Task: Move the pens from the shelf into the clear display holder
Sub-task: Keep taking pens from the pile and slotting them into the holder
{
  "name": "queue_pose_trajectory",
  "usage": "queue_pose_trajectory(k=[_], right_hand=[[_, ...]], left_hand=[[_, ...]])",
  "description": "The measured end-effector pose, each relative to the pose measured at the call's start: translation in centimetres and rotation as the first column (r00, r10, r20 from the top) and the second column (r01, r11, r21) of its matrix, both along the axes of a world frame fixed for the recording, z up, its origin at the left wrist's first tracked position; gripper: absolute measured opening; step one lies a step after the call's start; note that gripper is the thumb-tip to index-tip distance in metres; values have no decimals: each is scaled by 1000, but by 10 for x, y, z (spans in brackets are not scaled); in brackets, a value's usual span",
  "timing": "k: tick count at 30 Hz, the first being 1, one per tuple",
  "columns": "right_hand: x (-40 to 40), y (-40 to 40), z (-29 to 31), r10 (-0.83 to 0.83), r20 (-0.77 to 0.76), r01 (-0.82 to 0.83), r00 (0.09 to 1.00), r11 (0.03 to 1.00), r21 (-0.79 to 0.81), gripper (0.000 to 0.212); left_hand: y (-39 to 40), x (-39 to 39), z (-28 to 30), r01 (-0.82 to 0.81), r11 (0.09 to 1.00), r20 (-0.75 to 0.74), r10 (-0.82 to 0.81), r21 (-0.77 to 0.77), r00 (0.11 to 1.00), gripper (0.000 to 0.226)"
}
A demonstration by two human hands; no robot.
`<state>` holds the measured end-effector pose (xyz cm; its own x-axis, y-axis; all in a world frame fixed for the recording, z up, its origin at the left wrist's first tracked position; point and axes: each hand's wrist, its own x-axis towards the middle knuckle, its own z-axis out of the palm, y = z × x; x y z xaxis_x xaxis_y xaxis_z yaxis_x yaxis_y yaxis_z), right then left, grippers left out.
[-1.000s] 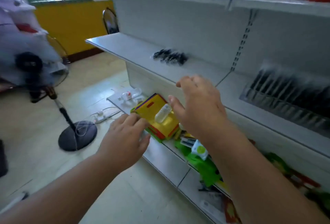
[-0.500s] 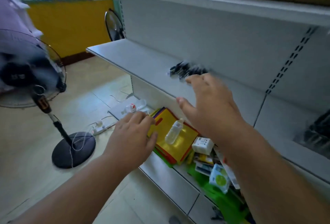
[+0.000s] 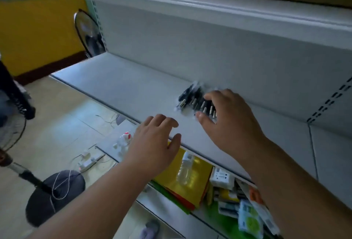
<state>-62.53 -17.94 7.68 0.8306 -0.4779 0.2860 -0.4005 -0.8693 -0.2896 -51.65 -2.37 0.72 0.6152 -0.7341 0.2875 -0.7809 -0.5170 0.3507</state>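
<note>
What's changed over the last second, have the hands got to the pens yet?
Right hand has reached up and forward to the pile of pens on the shelf, fingers spread over it, nothing gripped yet. Left hand rose to the shelf edge. The pens lie where they were.

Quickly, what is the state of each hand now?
Left hand: open, holding nothing, over the shelf edge.
Right hand: open, fingers spread at the pens, not gripping yet.

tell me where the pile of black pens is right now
In the head view, the pile of black pens lies right of centre on the grey metal shelf, near its back panel, just beyond the right hand.
</note>
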Motion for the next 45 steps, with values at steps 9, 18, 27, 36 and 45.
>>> queue_pose_trajectory(k=[9,18,27,36,45], right_hand=[[74,-7,-8,-233,46,233,971,972,5,37],[96,6,-16,-447,131,436,885,894,102,42],[97,3,-19,-500,178,490,847,866,101,46],[93,8,-30,-521,167,508,837,854,113,47],[81,-1,-37,-559,165,543,813,829,135,42]], left_hand=[[-76,135,-2,210,977,-86,-211,-28,974,29],[-131,185,-9,347,920,-210,-308,183,928,51],[-133,205,-17,398,892,-166,-368,216,915,41],[-152,196,-3,303,865,-12,-326,401,945,31],[-127,196,7,347,865,-64,-348,362,935,23]])
